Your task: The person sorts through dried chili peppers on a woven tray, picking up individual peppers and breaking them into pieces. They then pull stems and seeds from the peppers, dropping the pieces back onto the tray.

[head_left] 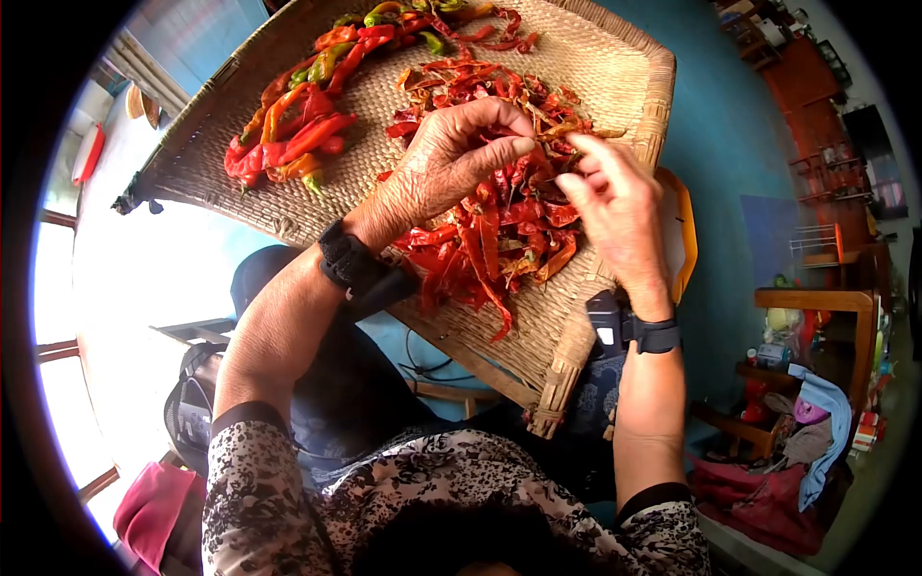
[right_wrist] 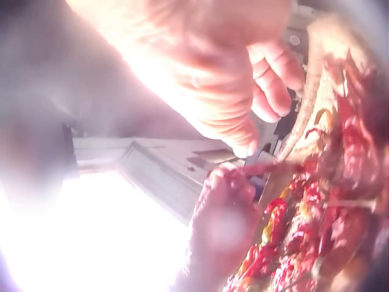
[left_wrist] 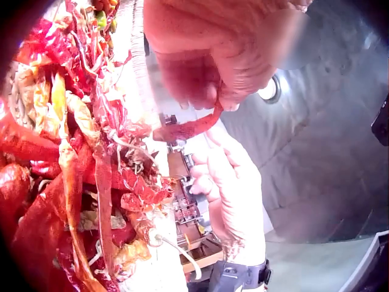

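Note:
My left hand (head_left: 451, 158) pinches a dried red chili pepper (left_wrist: 188, 129) between thumb and fingertips, held above a heap of dried chilies. The chili hangs out sideways from the fingertips in the left wrist view. Close beside it is my right hand (head_left: 619, 211), thumb and index finger apart, the other fingers loosely bent and nothing between them. Beneath both hands the heap of wrinkled red chilies (head_left: 485, 240), some yellowish and with stems, lies on a woven tray (head_left: 375, 182).
Fresher, glossy red, orange and green peppers (head_left: 312, 134) form a curved row on the tray's left side. Under the tray's right edge shows a yellow-rimmed object (head_left: 684, 235). A wooden chair (head_left: 816, 300) with clothes and bags stands at the right.

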Tool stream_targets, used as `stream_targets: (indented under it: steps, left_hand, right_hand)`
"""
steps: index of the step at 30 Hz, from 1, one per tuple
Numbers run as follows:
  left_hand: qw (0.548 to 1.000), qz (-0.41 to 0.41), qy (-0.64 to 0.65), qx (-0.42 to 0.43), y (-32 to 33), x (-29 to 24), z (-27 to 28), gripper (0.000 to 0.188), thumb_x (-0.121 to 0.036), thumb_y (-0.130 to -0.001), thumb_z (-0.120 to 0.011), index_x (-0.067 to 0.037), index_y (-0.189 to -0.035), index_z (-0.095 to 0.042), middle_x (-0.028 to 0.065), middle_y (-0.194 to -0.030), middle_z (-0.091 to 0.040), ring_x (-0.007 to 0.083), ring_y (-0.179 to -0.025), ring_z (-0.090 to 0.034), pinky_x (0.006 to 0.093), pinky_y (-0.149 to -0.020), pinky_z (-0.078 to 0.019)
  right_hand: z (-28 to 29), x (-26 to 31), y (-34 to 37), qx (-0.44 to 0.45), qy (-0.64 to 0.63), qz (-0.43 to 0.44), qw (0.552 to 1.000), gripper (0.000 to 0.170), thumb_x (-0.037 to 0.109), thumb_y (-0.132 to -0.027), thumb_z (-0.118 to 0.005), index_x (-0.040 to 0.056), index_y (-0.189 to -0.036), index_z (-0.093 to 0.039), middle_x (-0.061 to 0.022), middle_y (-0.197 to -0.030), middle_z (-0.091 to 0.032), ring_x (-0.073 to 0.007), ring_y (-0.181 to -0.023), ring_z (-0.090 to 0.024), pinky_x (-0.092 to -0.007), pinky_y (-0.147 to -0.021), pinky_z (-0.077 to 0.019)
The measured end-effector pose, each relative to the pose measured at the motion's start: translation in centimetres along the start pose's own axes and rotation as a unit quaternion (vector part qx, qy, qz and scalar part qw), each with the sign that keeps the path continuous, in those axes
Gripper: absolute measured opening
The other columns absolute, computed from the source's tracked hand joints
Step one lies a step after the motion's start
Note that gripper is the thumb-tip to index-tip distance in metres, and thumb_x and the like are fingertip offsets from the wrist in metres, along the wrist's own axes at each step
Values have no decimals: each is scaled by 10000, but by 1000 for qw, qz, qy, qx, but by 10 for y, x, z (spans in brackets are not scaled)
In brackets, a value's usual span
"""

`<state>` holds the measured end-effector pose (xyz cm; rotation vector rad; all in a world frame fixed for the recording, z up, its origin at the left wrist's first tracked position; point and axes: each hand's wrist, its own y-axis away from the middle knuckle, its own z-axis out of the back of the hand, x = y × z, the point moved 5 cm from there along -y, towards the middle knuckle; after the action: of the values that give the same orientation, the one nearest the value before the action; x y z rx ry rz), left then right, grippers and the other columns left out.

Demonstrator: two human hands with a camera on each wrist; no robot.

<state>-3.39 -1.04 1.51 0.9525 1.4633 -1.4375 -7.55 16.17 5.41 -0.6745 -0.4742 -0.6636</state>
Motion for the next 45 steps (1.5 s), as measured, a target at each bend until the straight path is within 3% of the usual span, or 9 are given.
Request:
stream_targets:
  steps: [7,11,18,21,28,35,40,41,45]
  left_hand:
    - [998,0,19,53,5,-9,2,194,-154,-899,-625,-48,-1060,-603,23,-998,-634,108,-887,-613,260,-766,-527]
    - [889,-78,-432,130,10,5,15,333,15,-767,-619,-80,-1086,-605,86,-1003,-603,266,-962,-602,352,-798,-522]
    - [821,-105,-550,111,23,22,5,223,-32,-775,-607,-93,-989,-625,80,-963,-520,261,-975,-546,380,-734,-512]
    - [854,-77,-509,73,15,17,10,171,-59,-790,-628,-81,-960,-629,80,-882,-539,285,-890,-565,385,-720,-512]
    - [989,38,-133,57,-2,5,14,183,-141,-918,-606,-31,-1063,-622,28,-1007,-637,89,-958,-580,266,-793,-505]
    - [998,2,-9,60,-1,4,4,179,-75,-916,-589,-43,-1090,-613,25,-1038,-605,92,-953,-566,250,-814,-492]
    - [996,62,41,44,4,14,3,282,-7,-899,-586,-57,-1172,-540,-4,-1048,-601,81,-991,-561,247,-884,-477]
    - [997,18,78,5,1,20,5,249,-119,-826,-717,-35,-1000,-561,-40,-792,-485,56,-736,-470,222,-662,-455]
    - [999,27,-12,-12,0,16,13,181,-125,-844,-695,-34,-877,-542,-42,-717,-473,54,-697,-461,230,-630,-445]
  right_hand:
    - [-21,12,-8,-38,16,53,998,95,93,-837,-649,27,-899,-622,-125,-794,-625,-274,-683,-627,-360,-588,-483]
    - [36,-37,-5,-173,-45,-51,983,181,172,-893,-640,2,-834,-631,42,-667,-557,-38,-605,-462,-226,-517,-391]
    - [88,-113,23,-205,22,-133,969,193,183,-918,-594,10,-993,-629,-22,-725,-643,-78,-655,-577,-237,-612,-446]
    - [93,-100,29,-150,320,-220,909,287,156,-865,-620,15,-1113,-586,-107,-771,-676,-220,-752,-649,-330,-689,-484]
    - [10,-30,1,-62,-124,-55,989,322,154,-867,-660,36,-1160,-597,-44,-861,-624,-79,-718,-563,-243,-640,-489]
    - [-41,1,-9,46,-117,-50,991,158,92,-867,-622,-9,-986,-597,-131,-827,-638,-232,-730,-624,-333,-656,-490]
    - [-34,-8,-7,33,-132,-39,990,101,75,-876,-607,2,-945,-613,-101,-823,-668,-163,-718,-638,-282,-615,-499]
    - [-26,-12,-7,11,-115,-29,993,89,72,-880,-602,8,-938,-621,-87,-820,-677,-138,-701,-638,-261,-601,-500]
    - [31,-43,1,-134,-135,-71,979,104,84,-895,-605,-20,-899,-603,-56,-769,-664,-81,-671,-606,-232,-594,-492]
